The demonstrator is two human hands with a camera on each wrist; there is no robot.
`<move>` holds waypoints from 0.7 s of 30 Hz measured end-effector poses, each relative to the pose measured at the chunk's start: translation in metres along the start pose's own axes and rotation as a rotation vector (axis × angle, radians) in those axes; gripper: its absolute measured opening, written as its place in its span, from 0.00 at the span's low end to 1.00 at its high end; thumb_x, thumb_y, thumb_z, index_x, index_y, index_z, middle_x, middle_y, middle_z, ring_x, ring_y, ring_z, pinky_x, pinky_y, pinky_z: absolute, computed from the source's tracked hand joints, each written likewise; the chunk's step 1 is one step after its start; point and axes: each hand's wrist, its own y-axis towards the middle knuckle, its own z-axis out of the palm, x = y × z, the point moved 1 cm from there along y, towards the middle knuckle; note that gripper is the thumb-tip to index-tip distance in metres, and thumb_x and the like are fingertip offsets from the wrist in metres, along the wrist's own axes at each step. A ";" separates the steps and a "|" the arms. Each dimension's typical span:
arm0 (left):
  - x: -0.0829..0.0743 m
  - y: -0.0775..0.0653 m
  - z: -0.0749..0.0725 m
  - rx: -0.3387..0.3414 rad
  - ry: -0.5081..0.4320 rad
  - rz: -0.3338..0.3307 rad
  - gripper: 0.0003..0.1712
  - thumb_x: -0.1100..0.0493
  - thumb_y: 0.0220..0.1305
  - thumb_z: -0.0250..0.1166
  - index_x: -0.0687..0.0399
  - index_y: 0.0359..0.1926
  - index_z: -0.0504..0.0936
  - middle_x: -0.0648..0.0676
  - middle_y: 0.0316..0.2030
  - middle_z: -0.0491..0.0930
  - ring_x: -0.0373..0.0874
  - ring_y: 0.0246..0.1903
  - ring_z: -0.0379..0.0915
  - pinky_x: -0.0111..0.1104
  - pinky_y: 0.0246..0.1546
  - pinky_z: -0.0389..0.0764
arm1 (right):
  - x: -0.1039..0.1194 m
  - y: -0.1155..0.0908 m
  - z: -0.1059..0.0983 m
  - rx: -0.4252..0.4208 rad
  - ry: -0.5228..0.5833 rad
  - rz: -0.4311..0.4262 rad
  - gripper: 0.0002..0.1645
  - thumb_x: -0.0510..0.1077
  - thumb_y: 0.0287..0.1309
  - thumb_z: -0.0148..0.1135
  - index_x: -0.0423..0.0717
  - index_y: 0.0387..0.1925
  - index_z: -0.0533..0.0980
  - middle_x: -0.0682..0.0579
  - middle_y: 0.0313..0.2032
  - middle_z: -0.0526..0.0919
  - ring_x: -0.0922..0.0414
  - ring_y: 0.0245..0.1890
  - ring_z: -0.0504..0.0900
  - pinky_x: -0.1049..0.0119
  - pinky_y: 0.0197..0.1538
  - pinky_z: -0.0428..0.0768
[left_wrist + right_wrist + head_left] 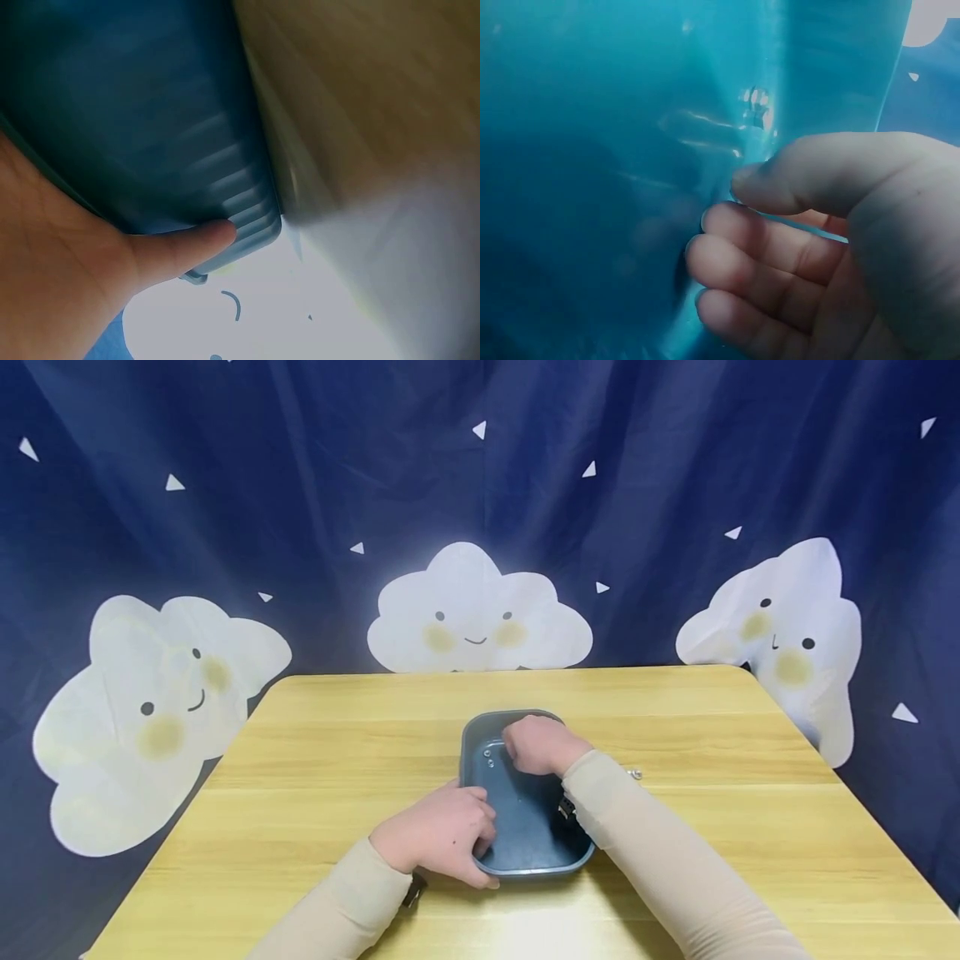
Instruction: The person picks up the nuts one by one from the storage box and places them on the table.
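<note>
A dark blue-grey plastic bin (517, 827) stands on the table. At its near left corner my left hand (442, 833) grips the wall, with fingers over the rim and the thumb along the ribbed outside (251, 199). My right hand (542, 743) reaches inside the far end, its fingers bent and the thumb close to them. In the right wrist view, small shiny metal pieces (757, 101) lie just beyond the thumb. The head view shows two such small metal pieces (489, 758) on the floor of the bin. I cannot tell whether the right fingertips hold anything.
Another small metal piece (636, 773) lies on the wooden table (337, 735), to the right of the bin and beside the right sleeve. Behind the table's far edge hangs a blue curtain (420, 460) with white clouds.
</note>
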 end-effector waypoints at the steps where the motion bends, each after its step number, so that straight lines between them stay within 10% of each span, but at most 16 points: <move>1: 0.000 0.000 0.000 -0.003 0.005 0.003 0.28 0.28 0.44 0.72 0.33 0.10 0.67 0.30 0.19 0.62 0.34 0.28 0.58 0.31 0.32 0.62 | 0.000 0.000 -0.001 -0.006 -0.001 -0.006 0.13 0.36 0.56 0.61 0.53 0.20 0.71 0.59 0.16 0.69 0.59 0.19 0.68 0.65 0.28 0.71; 21: 0.000 -0.002 -0.004 0.014 -0.008 -0.014 0.29 0.29 0.44 0.72 0.34 0.10 0.66 0.31 0.19 0.62 0.34 0.29 0.59 0.31 0.33 0.62 | 0.001 -0.004 -0.014 -0.006 0.145 -0.009 0.10 0.37 0.55 0.64 0.53 0.25 0.73 0.57 0.22 0.74 0.57 0.24 0.72 0.64 0.32 0.72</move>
